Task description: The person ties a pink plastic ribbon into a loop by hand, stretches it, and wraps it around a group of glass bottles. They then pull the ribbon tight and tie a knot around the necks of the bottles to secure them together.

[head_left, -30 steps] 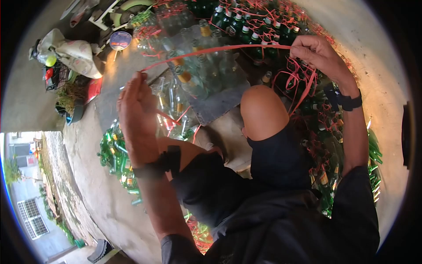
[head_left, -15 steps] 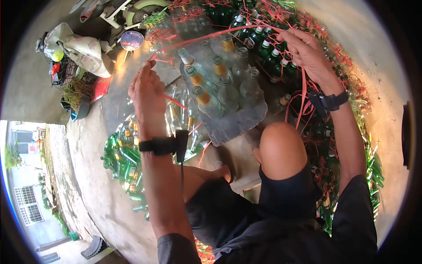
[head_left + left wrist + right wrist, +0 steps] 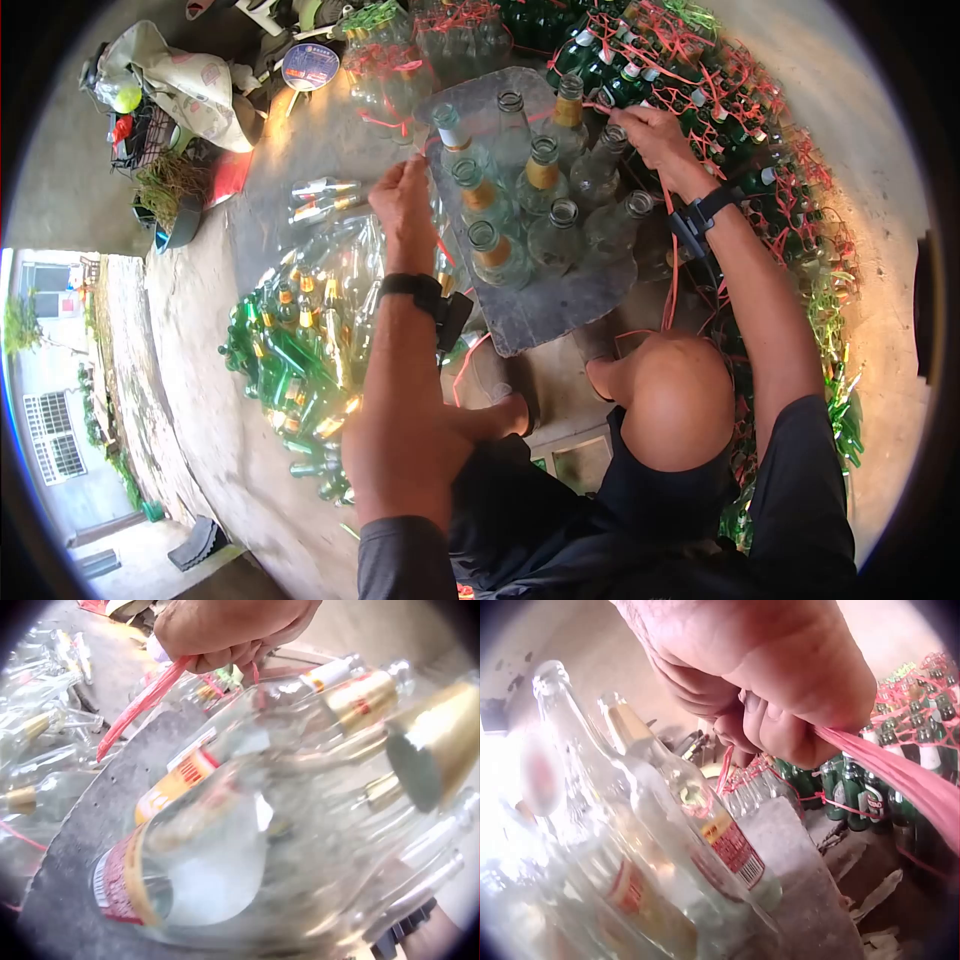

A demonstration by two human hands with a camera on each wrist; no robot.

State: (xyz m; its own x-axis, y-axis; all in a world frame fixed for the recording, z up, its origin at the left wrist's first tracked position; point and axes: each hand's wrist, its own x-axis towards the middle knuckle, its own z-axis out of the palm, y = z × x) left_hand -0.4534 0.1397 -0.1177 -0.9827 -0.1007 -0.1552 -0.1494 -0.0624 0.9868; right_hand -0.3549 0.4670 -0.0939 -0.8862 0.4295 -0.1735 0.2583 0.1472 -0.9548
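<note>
Several clear glass bottles [image 3: 560, 240] stand grouped on a dark slab [image 3: 540, 325] in front of the person's knees. Pinched in the left hand [image 3: 405, 205], at the group's left side, is a red plastic strip [image 3: 142, 709], whose tail hangs down beside the slab. At the far right of the group the right hand [image 3: 658, 142] grips the same kind of red strip [image 3: 900, 772], its fingers curled round it. Between the hands the strip passes behind the bottle necks, partly hidden by them. Both hands are at about neck height of the bottles.
Green bottles [image 3: 600, 55] bound with red strips stand at the back right. Loose bottles [image 3: 320, 310] lie heaped on the floor at left. Tied clear bottles [image 3: 385, 90] and a round hand fan [image 3: 310, 66] are at the back. A bent knee [image 3: 680, 400] is close to the slab.
Both hands have come down and closer together, bringing the raised red strip from above the bottles to behind their necks. The head view has shifted, showing the slab more fully.
</note>
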